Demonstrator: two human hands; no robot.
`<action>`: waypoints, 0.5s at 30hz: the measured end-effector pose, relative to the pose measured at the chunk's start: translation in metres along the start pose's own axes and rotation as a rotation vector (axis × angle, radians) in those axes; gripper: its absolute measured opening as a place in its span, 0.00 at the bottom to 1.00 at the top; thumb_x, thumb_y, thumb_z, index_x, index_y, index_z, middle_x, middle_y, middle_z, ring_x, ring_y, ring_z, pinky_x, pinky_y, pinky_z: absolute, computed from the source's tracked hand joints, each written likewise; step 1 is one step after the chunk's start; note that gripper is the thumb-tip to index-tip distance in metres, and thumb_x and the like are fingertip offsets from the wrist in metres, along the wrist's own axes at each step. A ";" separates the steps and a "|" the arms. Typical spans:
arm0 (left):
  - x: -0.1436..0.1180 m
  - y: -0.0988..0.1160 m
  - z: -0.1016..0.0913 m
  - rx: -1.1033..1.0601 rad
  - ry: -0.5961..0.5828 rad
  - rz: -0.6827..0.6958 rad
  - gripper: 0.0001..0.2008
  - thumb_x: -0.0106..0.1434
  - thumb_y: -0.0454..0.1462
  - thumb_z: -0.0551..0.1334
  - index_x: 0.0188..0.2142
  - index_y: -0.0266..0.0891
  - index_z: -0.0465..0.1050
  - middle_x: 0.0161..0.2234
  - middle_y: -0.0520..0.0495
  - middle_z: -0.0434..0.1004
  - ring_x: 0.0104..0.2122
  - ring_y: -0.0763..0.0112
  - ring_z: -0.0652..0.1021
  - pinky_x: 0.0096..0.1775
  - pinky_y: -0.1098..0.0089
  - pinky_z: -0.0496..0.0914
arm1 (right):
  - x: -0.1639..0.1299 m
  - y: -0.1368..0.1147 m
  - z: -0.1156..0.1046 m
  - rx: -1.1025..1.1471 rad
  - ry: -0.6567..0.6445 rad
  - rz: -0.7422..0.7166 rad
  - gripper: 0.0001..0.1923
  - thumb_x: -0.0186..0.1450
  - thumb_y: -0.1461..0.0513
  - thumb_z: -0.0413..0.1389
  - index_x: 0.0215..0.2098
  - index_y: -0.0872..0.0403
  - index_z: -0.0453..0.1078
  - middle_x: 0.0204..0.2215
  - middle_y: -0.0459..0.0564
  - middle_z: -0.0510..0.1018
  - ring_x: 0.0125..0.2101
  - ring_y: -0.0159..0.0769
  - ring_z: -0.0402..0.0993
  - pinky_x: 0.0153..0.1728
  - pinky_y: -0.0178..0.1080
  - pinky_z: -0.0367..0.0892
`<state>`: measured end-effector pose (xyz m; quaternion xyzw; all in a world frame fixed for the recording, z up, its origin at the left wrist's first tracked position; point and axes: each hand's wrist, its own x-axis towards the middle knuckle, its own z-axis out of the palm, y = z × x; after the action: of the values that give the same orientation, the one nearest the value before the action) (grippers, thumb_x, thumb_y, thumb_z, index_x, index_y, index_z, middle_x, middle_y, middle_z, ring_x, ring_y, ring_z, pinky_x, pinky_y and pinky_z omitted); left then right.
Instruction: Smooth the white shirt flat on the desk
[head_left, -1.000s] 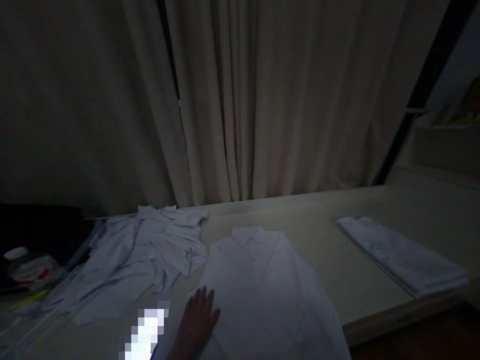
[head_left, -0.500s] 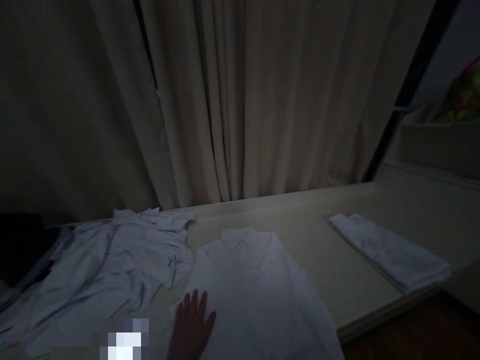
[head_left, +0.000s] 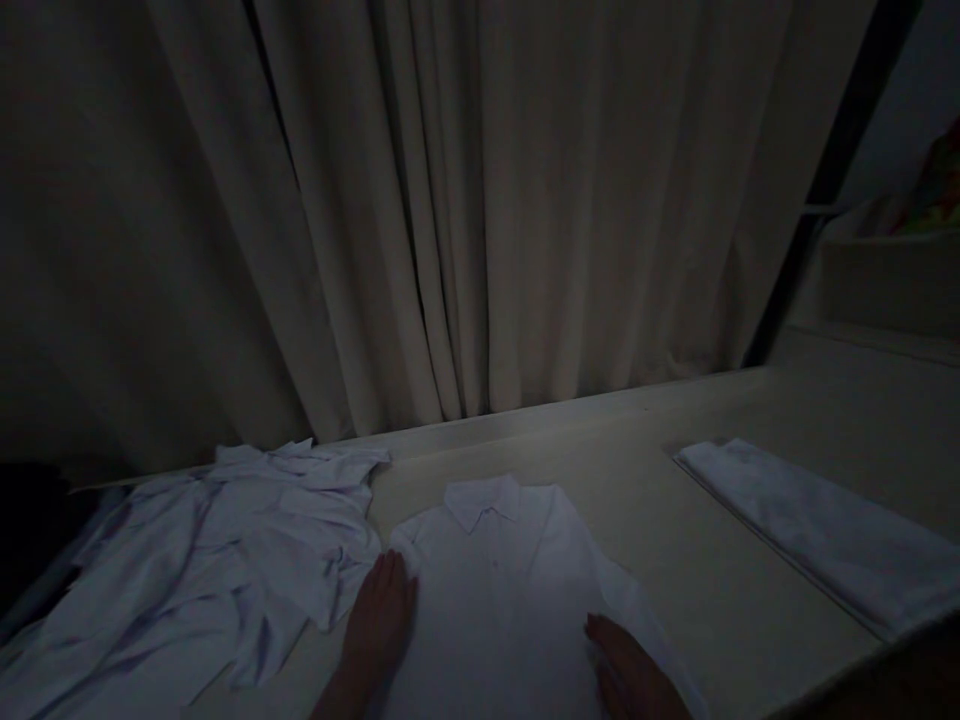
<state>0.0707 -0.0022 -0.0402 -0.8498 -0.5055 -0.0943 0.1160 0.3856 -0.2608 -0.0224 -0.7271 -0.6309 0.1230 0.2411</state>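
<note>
- And there was the left hand (head_left: 381, 607), flat along the left side of the white shirt (head_left: 487, 600), fingers stretched out and together, clenching nothing!
- Across the front, the right hand (head_left: 634, 668) was at the shirt's other side, fingers bent; whether they pinched any cloth, I couldn't tell.
- The shirt itself lay spread, collar pointing to the table's (head_left: 637, 480) far edge, its lower part running out of view.
- Over to the left, a rumpled heap of white clothing (head_left: 247, 550) reached up to that far edge, a black item (head_left: 30, 520) beside it.
- Out right, a folded white cloth (head_left: 817, 530) slanted toward the near edge.
- Behind it all, the curtain (head_left: 555, 200) hung along the far edge.
</note>
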 end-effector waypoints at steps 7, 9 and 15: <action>0.038 -0.021 0.037 0.005 -0.011 -0.014 0.33 0.64 0.51 0.43 0.57 0.28 0.62 0.59 0.32 0.63 0.59 0.51 0.65 0.59 0.52 0.63 | 0.128 0.000 0.018 -0.107 -0.056 0.023 0.33 0.68 0.48 0.38 0.64 0.59 0.49 0.65 0.56 0.51 0.64 0.44 0.47 0.64 0.49 0.49; 0.038 -0.027 0.040 0.019 -0.045 -0.004 0.33 0.64 0.52 0.42 0.57 0.29 0.61 0.60 0.33 0.61 0.60 0.52 0.63 0.60 0.52 0.61 | 0.144 0.004 0.029 -0.138 -0.083 -0.001 0.35 0.68 0.46 0.37 0.64 0.61 0.48 0.65 0.57 0.50 0.64 0.45 0.46 0.64 0.49 0.48; 0.042 -0.040 0.029 0.026 -0.136 0.028 0.35 0.64 0.53 0.41 0.59 0.29 0.57 0.62 0.34 0.57 0.62 0.51 0.59 0.62 0.48 0.56 | 0.146 0.021 0.049 -0.209 -0.080 -0.033 0.36 0.68 0.45 0.34 0.65 0.58 0.46 0.66 0.55 0.47 0.65 0.43 0.43 0.65 0.50 0.45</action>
<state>0.0562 0.0596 -0.0521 -0.8597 -0.5014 -0.0280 0.0936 0.4058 -0.1100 -0.0566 -0.7324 -0.6613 0.0816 0.1404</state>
